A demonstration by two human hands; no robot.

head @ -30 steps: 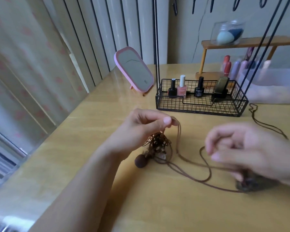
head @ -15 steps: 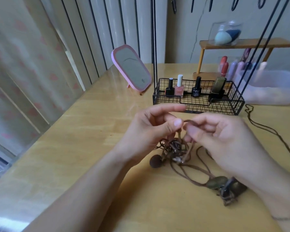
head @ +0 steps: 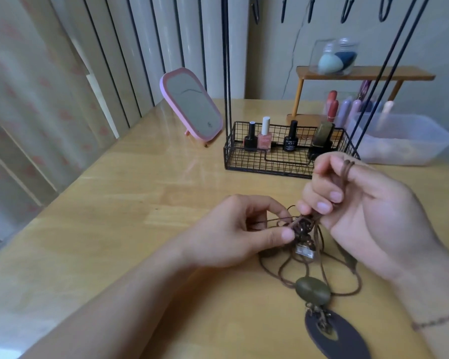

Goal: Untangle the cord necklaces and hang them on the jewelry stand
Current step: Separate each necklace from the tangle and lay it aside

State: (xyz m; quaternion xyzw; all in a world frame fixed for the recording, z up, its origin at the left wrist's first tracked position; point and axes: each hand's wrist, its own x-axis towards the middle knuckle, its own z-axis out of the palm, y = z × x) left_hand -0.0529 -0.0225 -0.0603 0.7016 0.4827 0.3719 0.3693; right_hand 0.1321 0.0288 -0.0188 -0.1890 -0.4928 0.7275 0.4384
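Knot sits low over the table, between both hands. Left hand pinches it from the left w/ thumb + finger; right hand grips cord looped over its finger, running up-right from knot. Stand is behind.

One head-worn view looks forward and down, close over the table, edges seemingly distorted.

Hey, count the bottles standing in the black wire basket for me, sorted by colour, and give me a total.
Black bottles: 2
Pink bottle with a white cap: 1
Olive-green bottle: 1
Total in the wire basket: 4
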